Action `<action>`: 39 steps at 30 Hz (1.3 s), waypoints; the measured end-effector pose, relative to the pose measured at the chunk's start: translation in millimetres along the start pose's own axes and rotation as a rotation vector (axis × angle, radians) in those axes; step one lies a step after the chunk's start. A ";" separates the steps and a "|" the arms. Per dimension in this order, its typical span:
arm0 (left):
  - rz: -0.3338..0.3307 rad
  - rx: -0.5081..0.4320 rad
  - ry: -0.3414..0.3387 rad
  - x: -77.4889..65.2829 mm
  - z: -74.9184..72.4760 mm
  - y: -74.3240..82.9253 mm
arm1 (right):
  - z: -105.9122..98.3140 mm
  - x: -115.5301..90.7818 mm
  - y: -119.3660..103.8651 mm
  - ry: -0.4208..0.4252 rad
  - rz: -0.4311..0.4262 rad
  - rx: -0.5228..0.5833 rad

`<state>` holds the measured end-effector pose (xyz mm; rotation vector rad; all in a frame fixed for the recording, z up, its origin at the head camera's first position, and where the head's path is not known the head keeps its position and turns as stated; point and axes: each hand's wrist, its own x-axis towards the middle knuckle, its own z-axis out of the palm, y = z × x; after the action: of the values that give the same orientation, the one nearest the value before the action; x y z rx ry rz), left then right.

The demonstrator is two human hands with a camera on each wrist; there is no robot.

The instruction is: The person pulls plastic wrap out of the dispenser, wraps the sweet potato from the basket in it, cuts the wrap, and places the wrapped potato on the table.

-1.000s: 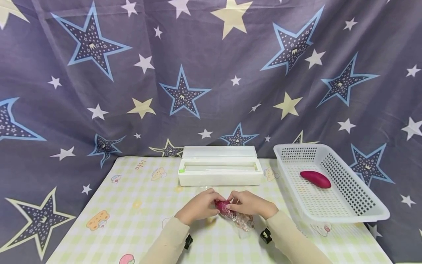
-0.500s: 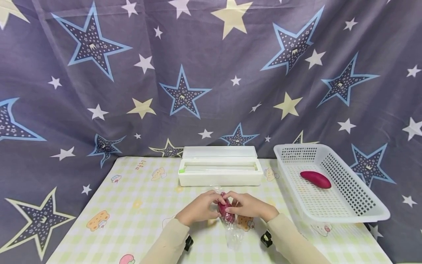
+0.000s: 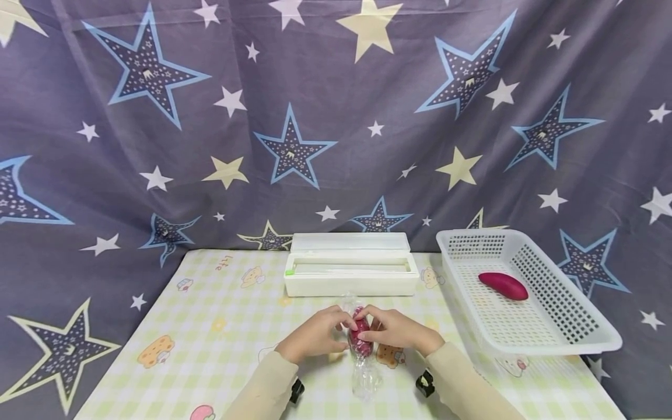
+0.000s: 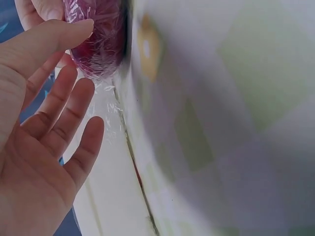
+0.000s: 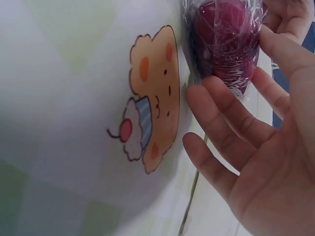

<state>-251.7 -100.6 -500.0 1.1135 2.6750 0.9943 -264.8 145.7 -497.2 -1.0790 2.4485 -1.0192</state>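
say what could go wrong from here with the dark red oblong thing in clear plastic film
The crinkled clear plastic film trails loose past the near end of the dark red oblong thing, so it might unwrap. The left hand and right hand seem only to pinch it, so it could slip or roll.

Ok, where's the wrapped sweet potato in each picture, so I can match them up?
Head: the wrapped sweet potato is low, just right of the middle, between the left hand and the right hand.
Left wrist: wrapped sweet potato at the top edge, left of the middle.
Right wrist: wrapped sweet potato at the top edge, right of the middle.
Shared landmark: the white box, partly seen in both wrist views.
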 end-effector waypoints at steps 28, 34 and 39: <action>0.236 0.239 -0.012 -8.6 27.3 26.9 | -1.5 3.3 3.4 0.017 0.032 -0.033; 0.275 0.274 0.007 -7.0 31.4 30.3 | -2.3 4.5 3.4 0.017 0.000 -0.008; 0.226 0.212 0.045 -4.6 27.1 30.8 | -3.9 4.4 3.5 0.031 -0.002 -0.019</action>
<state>-221.4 -72.8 -503.8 1.4783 2.7897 0.7848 -271.6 146.1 -496.7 -1.0798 2.4866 -1.0226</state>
